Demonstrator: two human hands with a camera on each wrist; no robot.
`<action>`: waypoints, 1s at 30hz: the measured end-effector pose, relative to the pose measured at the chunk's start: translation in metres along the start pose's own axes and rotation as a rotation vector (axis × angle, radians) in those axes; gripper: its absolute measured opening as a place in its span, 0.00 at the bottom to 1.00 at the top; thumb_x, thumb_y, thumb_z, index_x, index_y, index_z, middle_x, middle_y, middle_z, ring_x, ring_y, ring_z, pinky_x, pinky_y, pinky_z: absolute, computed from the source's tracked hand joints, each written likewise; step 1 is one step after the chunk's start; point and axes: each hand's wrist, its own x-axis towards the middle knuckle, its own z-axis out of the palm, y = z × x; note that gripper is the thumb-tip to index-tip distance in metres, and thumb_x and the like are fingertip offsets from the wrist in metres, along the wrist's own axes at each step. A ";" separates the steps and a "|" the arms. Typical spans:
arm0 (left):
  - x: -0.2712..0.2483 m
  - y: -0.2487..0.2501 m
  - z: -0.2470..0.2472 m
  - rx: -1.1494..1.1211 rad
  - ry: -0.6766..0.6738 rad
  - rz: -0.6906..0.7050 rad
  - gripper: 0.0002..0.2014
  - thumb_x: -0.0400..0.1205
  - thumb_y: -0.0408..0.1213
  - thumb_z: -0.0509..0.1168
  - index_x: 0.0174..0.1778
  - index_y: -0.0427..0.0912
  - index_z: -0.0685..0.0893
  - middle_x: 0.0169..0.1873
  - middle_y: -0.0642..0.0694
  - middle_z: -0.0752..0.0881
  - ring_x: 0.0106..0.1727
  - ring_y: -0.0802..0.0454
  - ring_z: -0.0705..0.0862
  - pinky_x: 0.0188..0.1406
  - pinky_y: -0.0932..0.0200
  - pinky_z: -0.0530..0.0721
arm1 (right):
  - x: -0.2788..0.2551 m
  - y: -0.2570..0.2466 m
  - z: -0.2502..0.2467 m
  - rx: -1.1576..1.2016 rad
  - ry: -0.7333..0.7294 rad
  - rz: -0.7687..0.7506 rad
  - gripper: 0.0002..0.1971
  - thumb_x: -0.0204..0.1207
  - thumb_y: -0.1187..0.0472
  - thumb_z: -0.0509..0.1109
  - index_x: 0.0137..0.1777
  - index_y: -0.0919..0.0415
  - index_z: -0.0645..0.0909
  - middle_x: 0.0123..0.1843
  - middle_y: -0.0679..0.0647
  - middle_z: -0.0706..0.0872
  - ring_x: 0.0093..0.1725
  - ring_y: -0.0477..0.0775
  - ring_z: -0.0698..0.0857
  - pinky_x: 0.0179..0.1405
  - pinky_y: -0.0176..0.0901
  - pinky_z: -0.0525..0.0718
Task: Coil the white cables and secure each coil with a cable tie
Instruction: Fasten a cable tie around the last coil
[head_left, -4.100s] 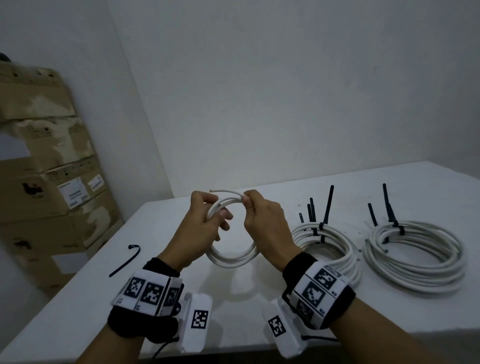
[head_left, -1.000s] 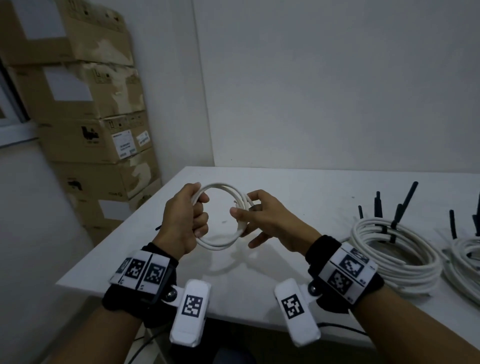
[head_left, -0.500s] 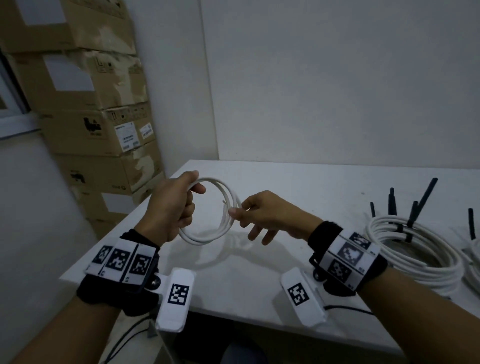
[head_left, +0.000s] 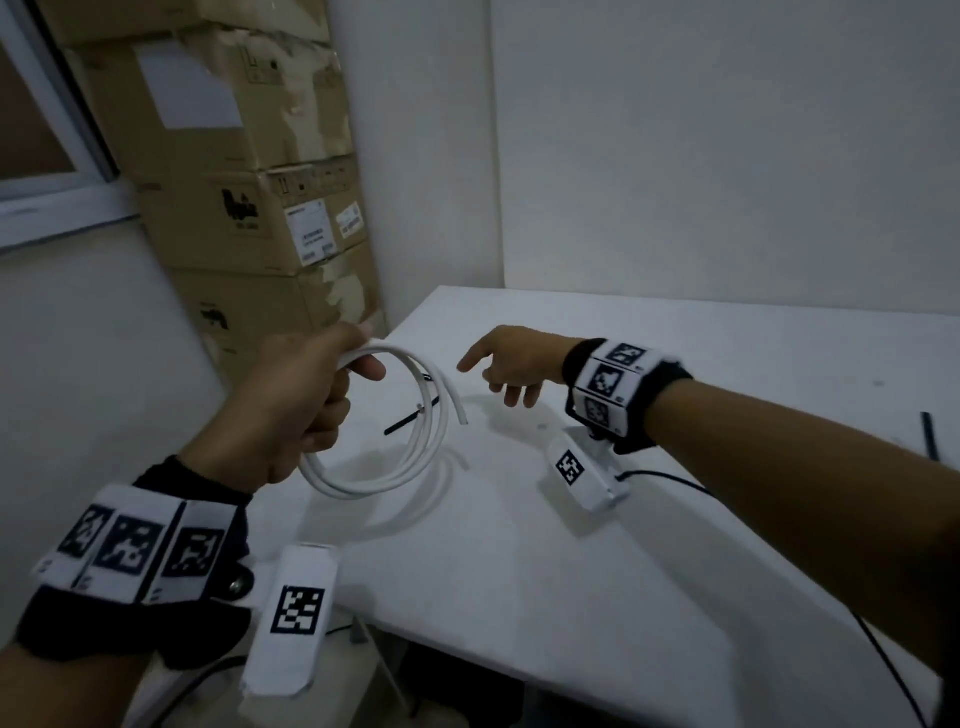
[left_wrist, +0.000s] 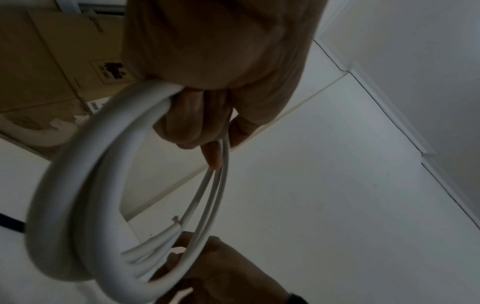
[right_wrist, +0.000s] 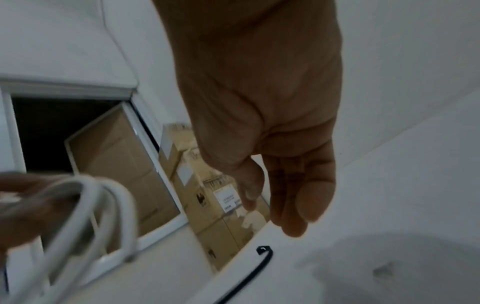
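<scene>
White cable coil (head_left: 395, 431) hung over the surface (head_left: 597, 545) in our curled left-hand grip (head_left: 291, 410); right hand (head_left: 511, 364) reached empty, fingers loose, toward the black tie (right_wrist: 255, 269). Free end could spring loose.

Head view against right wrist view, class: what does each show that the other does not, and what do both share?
Only the head view shows the marker-patterned wristbands and the left hand gripping the coil from behind.

Only the right wrist view shows the hooked tip of the thin black plastic cable tie and a dark window opening.

Both show the coiled white cable, the open right hand, stacked brown cardboard boxes and the white table.
</scene>
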 end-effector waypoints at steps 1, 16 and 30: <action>0.003 -0.002 -0.003 0.009 0.001 -0.007 0.18 0.85 0.44 0.59 0.38 0.33 0.81 0.15 0.52 0.58 0.14 0.56 0.55 0.14 0.69 0.56 | 0.013 -0.005 0.004 -0.075 -0.020 -0.017 0.25 0.82 0.71 0.52 0.76 0.52 0.71 0.62 0.62 0.81 0.46 0.61 0.88 0.36 0.46 0.89; 0.014 0.006 0.017 -0.039 -0.114 -0.068 0.19 0.85 0.46 0.58 0.37 0.35 0.80 0.17 0.52 0.57 0.14 0.57 0.54 0.14 0.69 0.54 | 0.021 0.015 0.022 -0.761 -0.041 -0.125 0.13 0.79 0.57 0.69 0.57 0.66 0.83 0.47 0.59 0.81 0.47 0.58 0.79 0.44 0.43 0.74; -0.040 0.048 0.132 -0.082 -0.300 0.004 0.20 0.86 0.47 0.56 0.38 0.34 0.81 0.16 0.52 0.60 0.14 0.56 0.56 0.16 0.69 0.55 | -0.214 0.060 -0.040 -0.457 1.135 -0.335 0.12 0.81 0.54 0.59 0.46 0.61 0.78 0.21 0.51 0.78 0.18 0.59 0.72 0.23 0.39 0.67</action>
